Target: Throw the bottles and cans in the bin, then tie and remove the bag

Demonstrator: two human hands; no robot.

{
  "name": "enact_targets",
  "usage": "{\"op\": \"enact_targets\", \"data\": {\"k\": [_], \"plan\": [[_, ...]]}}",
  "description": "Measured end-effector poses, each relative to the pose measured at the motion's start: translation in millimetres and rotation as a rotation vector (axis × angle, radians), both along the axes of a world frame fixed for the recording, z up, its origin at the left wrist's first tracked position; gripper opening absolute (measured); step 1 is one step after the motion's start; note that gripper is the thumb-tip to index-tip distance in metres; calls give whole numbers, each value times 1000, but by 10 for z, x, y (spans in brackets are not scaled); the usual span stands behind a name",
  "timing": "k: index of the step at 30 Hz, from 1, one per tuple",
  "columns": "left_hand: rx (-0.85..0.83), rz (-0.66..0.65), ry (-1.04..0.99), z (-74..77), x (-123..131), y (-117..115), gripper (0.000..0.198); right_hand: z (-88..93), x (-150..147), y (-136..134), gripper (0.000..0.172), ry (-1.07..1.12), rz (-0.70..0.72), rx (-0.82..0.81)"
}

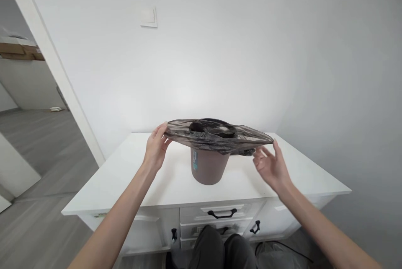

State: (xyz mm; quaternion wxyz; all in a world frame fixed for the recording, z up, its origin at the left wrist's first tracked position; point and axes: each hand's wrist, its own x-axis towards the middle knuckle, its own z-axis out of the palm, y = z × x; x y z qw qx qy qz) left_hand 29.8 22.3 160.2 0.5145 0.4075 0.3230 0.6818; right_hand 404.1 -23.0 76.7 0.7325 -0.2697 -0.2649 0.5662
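Note:
A brown plastic bin [209, 167] stands on the white desk [132, 177]. A dark, see-through bin bag [220, 135] is stretched wide over its mouth, with the middle sagging into the bin. My left hand [156, 147] pinches the bag's left edge. My right hand [271, 164] is at the bag's right edge, fingers partly curled with the thumb and fingertips on the plastic. Both arms reach forward from the bottom of the view.
The desk has drawers with black handles [222, 213] in front. A white wall with a light switch [148, 18] stands behind. An open doorway and grey floor [37, 143] lie to the left. My knees [220, 248] show below the desk.

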Motion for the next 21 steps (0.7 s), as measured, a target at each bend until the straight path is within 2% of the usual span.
{"op": "enact_targets", "data": {"k": [3,6,8,10,13,15,17,21], "plan": [[36,-30,24,-136,32,11,57,-319,-139,-77,57,-118,22,-28],[94,-51,121,-298,37,-4,76,-593,-268,-62,60,-318,30,13],[122,-87,234,-430,22,6,87,-700,-327,14,65,-417,49,47],[140,-151,358,-566,2,44,100,-720,-373,118,74,-477,84,75],[172,-263,503,-703,-2,124,111,-587,-446,272,79,-520,127,127],[180,-298,542,-704,35,177,108,-417,-505,363,77,-518,133,144],[160,-289,539,-626,110,232,98,-220,-565,452,71,-506,124,139],[121,-251,402,-337,335,393,66,141,-648,642,55,-486,59,101]]}}
